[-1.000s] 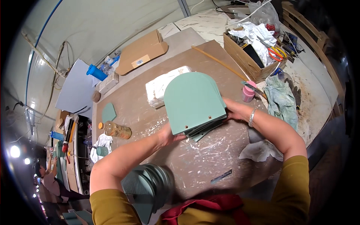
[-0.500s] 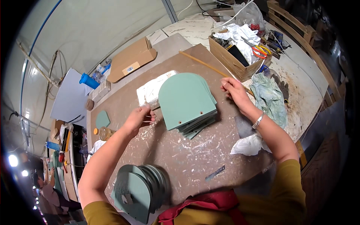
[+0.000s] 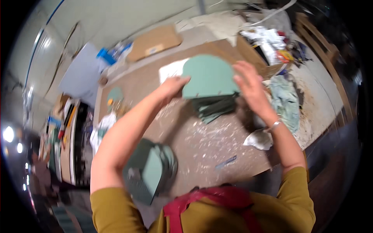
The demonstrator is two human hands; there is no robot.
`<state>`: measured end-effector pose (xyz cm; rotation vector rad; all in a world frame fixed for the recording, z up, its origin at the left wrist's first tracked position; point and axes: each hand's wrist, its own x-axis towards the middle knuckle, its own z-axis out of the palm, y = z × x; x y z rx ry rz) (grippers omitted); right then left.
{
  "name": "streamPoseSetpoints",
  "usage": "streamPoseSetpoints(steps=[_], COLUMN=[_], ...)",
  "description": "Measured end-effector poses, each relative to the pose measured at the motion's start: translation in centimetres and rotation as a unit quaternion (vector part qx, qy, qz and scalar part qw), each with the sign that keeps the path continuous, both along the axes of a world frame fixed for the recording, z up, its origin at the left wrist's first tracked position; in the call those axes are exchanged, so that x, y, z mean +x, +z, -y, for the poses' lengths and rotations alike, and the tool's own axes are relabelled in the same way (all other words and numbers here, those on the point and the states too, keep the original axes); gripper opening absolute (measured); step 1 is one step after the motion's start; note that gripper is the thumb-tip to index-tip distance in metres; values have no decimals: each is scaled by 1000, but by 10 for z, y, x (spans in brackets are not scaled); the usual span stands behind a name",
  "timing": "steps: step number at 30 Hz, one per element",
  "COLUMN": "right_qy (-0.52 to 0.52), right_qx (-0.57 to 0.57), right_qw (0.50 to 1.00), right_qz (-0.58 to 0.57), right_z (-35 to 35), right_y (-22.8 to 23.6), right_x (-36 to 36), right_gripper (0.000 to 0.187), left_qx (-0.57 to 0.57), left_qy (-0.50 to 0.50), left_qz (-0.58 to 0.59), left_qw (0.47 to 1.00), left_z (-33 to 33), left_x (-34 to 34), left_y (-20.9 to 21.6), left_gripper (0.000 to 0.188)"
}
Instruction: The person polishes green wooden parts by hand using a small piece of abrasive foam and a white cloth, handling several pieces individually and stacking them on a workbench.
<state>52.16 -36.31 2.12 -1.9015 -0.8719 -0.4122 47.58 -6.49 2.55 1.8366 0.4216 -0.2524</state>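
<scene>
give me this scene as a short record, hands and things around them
left hand: at left edge of pale green arch-shaped panel stack; contact too blurred to tell
right hand: open, beside that stack's right edge
nearer the body: second green rounded panel stack, left; thin blue-grey strip, further right
behind: white package, partly hidden

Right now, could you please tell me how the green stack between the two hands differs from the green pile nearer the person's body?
The left hand and right hand flank the green stack; neither is at the green pile. The stack shows one broad, round-ended top panel, while the pile fans out in several overlapping edges. Both are layered green pieces on the brown table.
</scene>
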Motion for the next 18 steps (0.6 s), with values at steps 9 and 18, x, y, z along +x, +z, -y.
streamPoseSetpoints(steps=[9, 18], right_qy=[368, 436], right_qx=[-69, -170], right_qw=[927, 879], right_qz=[-37, 89], right_z=[-68, -168], right_y=[43, 25], right_x=[-161, -238], right_gripper=[26, 54], left_qx=[107, 194], left_qy=[145, 290], left_qz=[224, 279], left_qw=[958, 895], left_z=[-84, -142], left_x=[-156, -338], left_y=[124, 120], left_gripper=[39, 32])
